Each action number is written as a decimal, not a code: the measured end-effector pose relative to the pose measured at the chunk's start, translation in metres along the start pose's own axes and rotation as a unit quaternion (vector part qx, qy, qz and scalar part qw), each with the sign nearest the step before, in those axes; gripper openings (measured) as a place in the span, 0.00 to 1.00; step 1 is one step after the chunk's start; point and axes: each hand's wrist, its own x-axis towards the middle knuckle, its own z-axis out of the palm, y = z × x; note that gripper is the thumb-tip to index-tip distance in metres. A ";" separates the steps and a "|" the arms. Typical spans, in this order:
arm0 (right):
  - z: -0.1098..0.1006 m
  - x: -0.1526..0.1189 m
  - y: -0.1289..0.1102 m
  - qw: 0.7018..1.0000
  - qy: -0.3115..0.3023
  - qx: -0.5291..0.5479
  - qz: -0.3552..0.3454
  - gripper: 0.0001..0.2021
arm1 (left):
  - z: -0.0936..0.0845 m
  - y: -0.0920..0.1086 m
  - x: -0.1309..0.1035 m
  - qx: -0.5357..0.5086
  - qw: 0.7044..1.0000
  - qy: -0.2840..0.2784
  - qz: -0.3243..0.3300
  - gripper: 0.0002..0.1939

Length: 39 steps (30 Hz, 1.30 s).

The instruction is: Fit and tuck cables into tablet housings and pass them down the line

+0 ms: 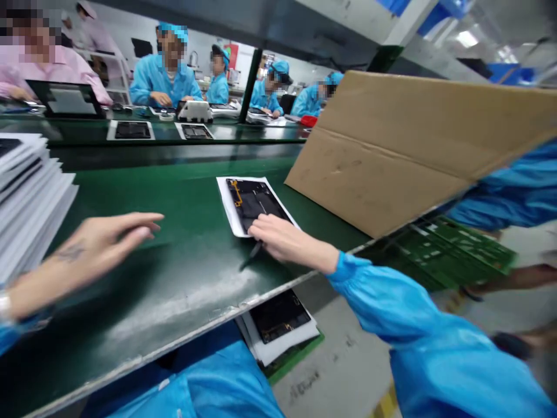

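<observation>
My right hand [278, 237] is closed around a slim dark tool [252, 254], whose end sticks out below the fingers; its exact kind is unclear. The fingers are over the near edge of a black device panel [256, 200] with an orange flex strip at its left. Under the panel lies a white sheet [237, 225], flat on the green bench [174, 267]. To the left, my left hand [102, 247] hovers over the bench, fingers stretched forward and holding nothing. Nearest to it is a tall stack of white sheets [32, 203] with dark panels between some.
A large cardboard sheet [383, 151] leans across the bench's right side. Below the front edge, another dark panel [281, 316] rests on white sheets. Two panels [131, 130] lie on the far line, where several co-workers [167, 75] sit. A green crate [452, 249] stands at right.
</observation>
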 end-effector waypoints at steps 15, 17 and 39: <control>-0.035 0.074 -0.189 0.937 0.290 0.148 -0.127 0.14 | 0.020 -0.013 -0.070 -0.282 0.948 0.020 -0.147 0.38; -0.027 0.081 -0.203 0.930 0.297 0.170 -0.133 0.14 | 0.009 -0.021 -0.088 -0.233 0.961 0.023 -0.146 0.41; -0.026 0.078 -0.203 0.819 0.381 0.426 0.049 0.20 | 0.014 -0.023 -0.124 0.197 0.971 -0.072 0.115 0.05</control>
